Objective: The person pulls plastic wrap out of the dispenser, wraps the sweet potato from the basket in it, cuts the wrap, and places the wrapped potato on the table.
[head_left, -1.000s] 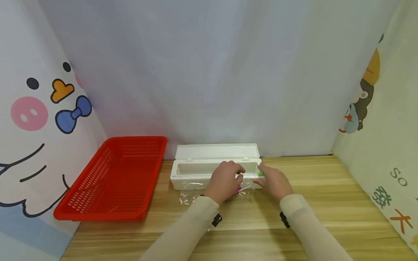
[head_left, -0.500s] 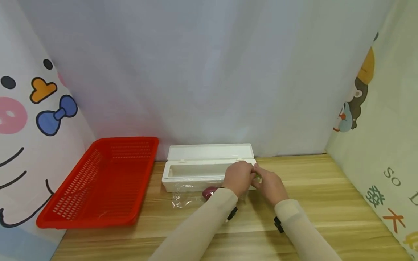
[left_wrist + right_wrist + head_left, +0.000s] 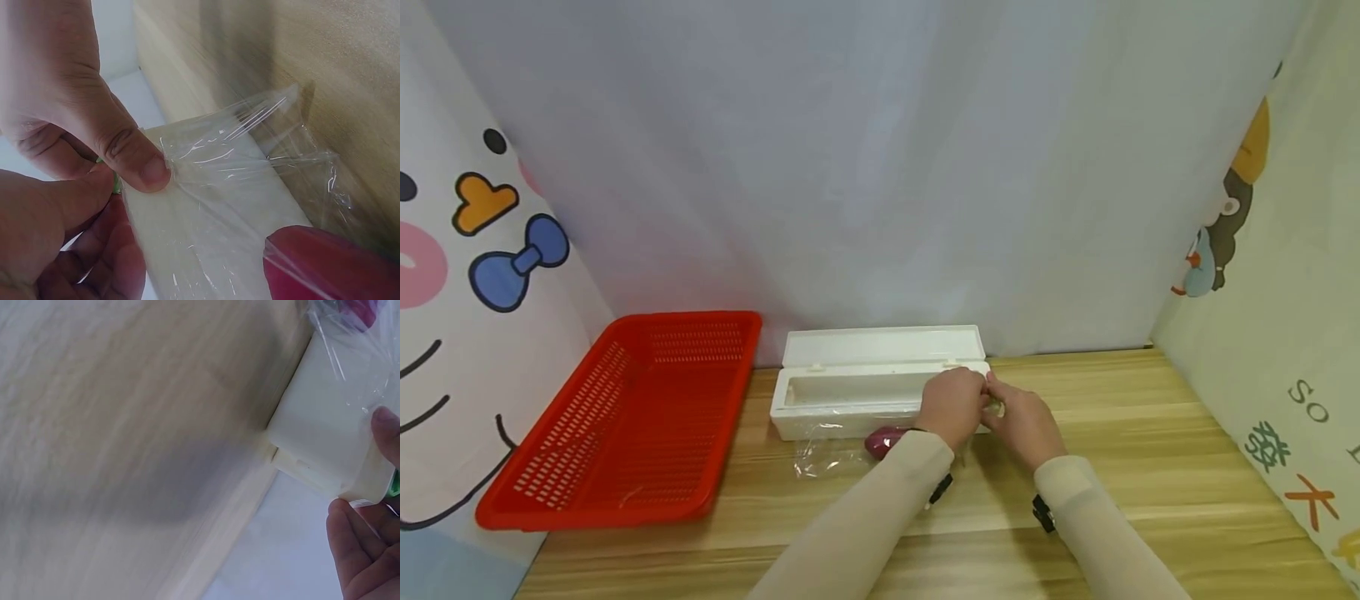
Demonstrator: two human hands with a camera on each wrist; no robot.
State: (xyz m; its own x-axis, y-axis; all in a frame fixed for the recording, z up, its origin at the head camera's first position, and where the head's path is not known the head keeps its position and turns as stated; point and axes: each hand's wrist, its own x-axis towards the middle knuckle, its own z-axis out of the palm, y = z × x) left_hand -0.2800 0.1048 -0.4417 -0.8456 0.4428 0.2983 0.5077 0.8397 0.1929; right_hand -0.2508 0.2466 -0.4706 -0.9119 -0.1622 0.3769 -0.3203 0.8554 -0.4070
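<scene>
A: Head view first: what's changed?

B: A second ago the hands were apart. Now the left hand (image 3: pixel 953 406) meets the right hand (image 3: pixel 1024 425) at the right end of the box (image 3: pixel 850 410); half a second ago they were already there, so they seem to have settled.

A: And around them?

B: The lid (image 3: pixel 883 344) is open at the back, film (image 3: pixel 822 457) hangs down the front, and the purple thing (image 3: pixel 883 442), mostly hidden a second ago, shows beside the left arm, above the bench (image 3: pixel 1112 425).

A: Left wrist view?

B: The left hand's fingers seem to pinch the green tab (image 3: pixel 117 183) at the box's edge. The right thumb presses on the film. Film crosses the purple thing.

A: Meaning?

B: In my judgement, the work has narrowed to that tab.

A: Right wrist view?

B: The right hand grips the box's end, thumb on the front, fingers at the end. The left hand's hold can't be told from there.
</scene>
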